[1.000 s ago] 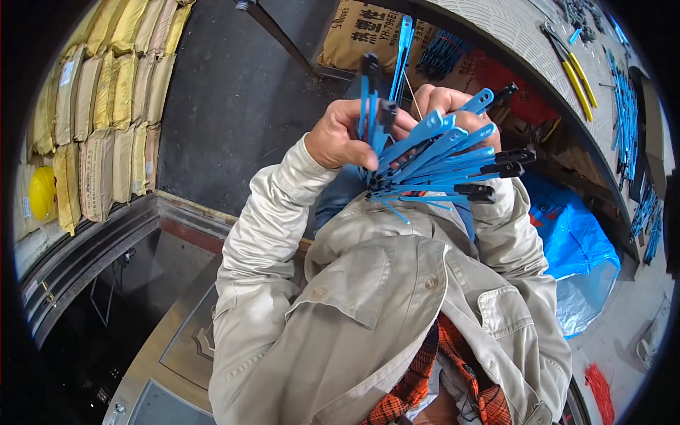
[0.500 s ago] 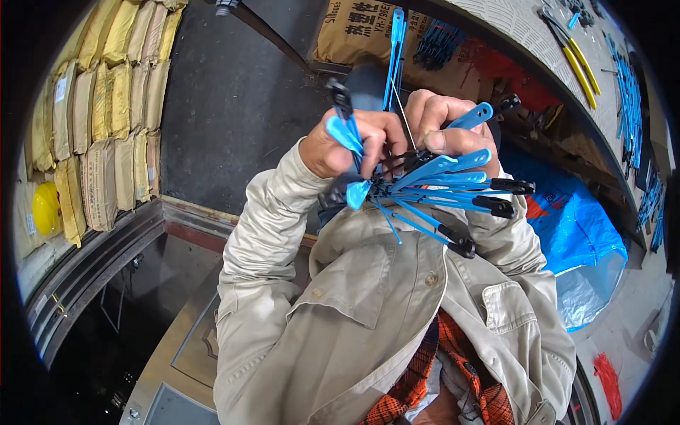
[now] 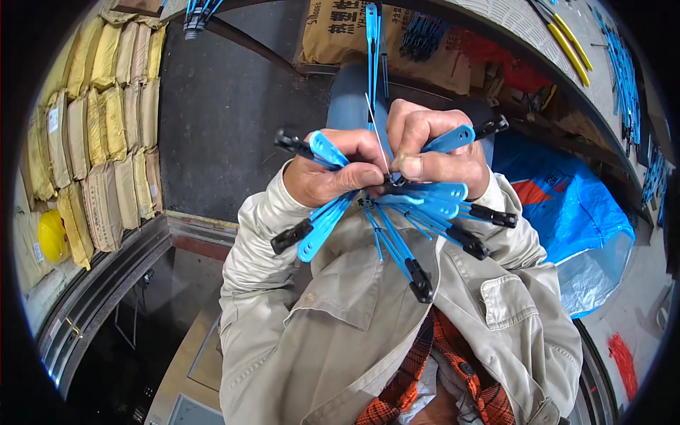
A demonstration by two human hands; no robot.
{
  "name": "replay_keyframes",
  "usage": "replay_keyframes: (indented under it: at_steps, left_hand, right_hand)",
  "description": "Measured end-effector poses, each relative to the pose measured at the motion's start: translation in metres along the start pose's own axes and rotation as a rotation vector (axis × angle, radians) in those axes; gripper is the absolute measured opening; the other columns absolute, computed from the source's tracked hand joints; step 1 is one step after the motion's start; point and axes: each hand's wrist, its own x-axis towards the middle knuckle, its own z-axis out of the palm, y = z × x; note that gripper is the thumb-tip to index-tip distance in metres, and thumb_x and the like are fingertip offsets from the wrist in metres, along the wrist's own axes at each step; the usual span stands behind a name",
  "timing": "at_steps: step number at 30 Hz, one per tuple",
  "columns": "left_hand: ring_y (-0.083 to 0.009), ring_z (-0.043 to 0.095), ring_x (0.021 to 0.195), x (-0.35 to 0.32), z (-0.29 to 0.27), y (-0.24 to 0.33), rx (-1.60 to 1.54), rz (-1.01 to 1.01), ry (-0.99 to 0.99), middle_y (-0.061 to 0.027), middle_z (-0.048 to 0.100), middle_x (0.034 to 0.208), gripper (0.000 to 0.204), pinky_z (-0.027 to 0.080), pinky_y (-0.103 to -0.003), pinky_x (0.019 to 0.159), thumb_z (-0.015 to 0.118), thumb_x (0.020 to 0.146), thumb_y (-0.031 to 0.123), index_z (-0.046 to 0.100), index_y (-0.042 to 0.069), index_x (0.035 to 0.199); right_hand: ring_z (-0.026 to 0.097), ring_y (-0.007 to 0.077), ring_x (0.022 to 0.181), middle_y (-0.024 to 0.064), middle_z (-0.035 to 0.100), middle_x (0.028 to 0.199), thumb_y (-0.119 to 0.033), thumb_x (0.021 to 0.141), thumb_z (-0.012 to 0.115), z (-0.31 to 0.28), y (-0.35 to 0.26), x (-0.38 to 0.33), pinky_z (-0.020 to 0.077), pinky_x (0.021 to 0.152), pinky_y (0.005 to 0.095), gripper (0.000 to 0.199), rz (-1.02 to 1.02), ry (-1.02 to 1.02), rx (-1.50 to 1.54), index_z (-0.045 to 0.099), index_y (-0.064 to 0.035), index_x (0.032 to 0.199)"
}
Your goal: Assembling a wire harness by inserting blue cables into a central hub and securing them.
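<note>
In front of my chest is a spoked assembly of blue plastic arms (image 3: pixel 401 248) with black clip-like ends, fanned out from a small dark hub (image 3: pixel 367 202). My left hand (image 3: pixel 336 166) is closed at the hub's left side, thumb and fingers pressed together, with blue arms sticking out around it. My right hand (image 3: pixel 439 145) pinches at the hub from the right, and one arm projects past its knuckles. A thin, light-coloured wire (image 3: pixel 379 134) slants up from between the fingertips. Farther out, long blue arms (image 3: pixel 372 42) stand above my leg. Fingers hide much of the hub.
A bench at upper right carries yellow-handled pliers (image 3: pixel 569 49) and a pile of blue parts (image 3: pixel 620 78). Beneath it are a blue plastic sack (image 3: pixel 567 219) and brown sacks (image 3: pixel 336 32). Stacked paper sacks (image 3: pixel 99 127) and a yellow helmet (image 3: pixel 52 235) are at left. Red strands (image 3: pixel 623 365) lie lower right.
The blue assembly has turned and its arms are spread wider, now reaching lower left too. My left hand has shifted, its thumb now beside the right fingertips. The whole view has moved slightly.
</note>
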Motion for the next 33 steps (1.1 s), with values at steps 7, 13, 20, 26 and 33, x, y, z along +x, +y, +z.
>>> replay_keyframes:
  at_steps: [7,13,20,26,33]
  left_hand:
    - [-0.0139,0.055,0.064,0.000,0.001,-0.002,0.126,0.068,-0.080,-0.0079,0.057,0.074,0.016,0.045,-0.023,0.059,0.056,0.086,0.015,0.053,0.000,0.085]
    - [-0.0140,0.054,0.066,-0.001,0.004,0.001,0.094,0.044,-0.039,-0.0089,0.058,0.075,0.018,0.045,-0.024,0.061,0.055,0.087,0.019,0.053,0.001,0.084]
    - [-0.0144,0.054,0.065,0.001,0.000,0.001,-0.024,-0.071,-0.109,-0.0104,0.060,0.076,0.021,0.045,-0.023,0.061,0.055,0.087,0.020,0.057,-0.001,0.085]
    - [-0.0148,0.054,0.064,0.004,-0.004,0.000,0.014,0.013,-0.136,-0.0105,0.061,0.074,0.025,0.045,-0.024,0.061,0.056,0.087,0.021,0.063,-0.002,0.082]
    - [-0.0149,0.054,0.063,0.006,-0.004,-0.001,-0.003,-0.054,-0.093,-0.0094,0.061,0.069,0.026,0.045,-0.025,0.060,0.060,0.085,0.023,0.066,-0.001,0.077]
  right_hand:
    - [0.045,0.0153,0.067,0.0049,0.055,0.068,-0.007,0.068,0.066,0.002,0.002,-0.003,0.0353,0.066,0.0267,0.008,-0.027,-0.035,0.012,0.060,-0.0028,0.065]
    - [0.045,0.0157,0.067,0.0049,0.055,0.068,-0.007,0.068,0.066,-0.004,0.003,-0.002,0.0355,0.066,0.0268,0.008,-0.050,-0.067,0.005,0.060,-0.0031,0.064]
    - [0.045,0.0159,0.067,0.0048,0.055,0.067,-0.006,0.067,0.065,-0.002,0.005,-0.003,0.0358,0.067,0.0269,0.007,-0.060,-0.078,0.013,0.060,-0.0028,0.064]
    - [0.045,0.0156,0.068,0.0049,0.054,0.066,-0.005,0.067,0.064,0.000,0.002,-0.005,0.0359,0.067,0.0267,0.007,-0.072,-0.042,-0.045,0.059,-0.0025,0.063]
    - [0.041,0.0162,0.067,0.0044,0.051,0.065,-0.011,0.065,0.064,0.006,-0.001,-0.009,0.0336,0.065,0.0276,0.010,-0.055,0.009,-0.049,0.056,-0.0065,0.060]
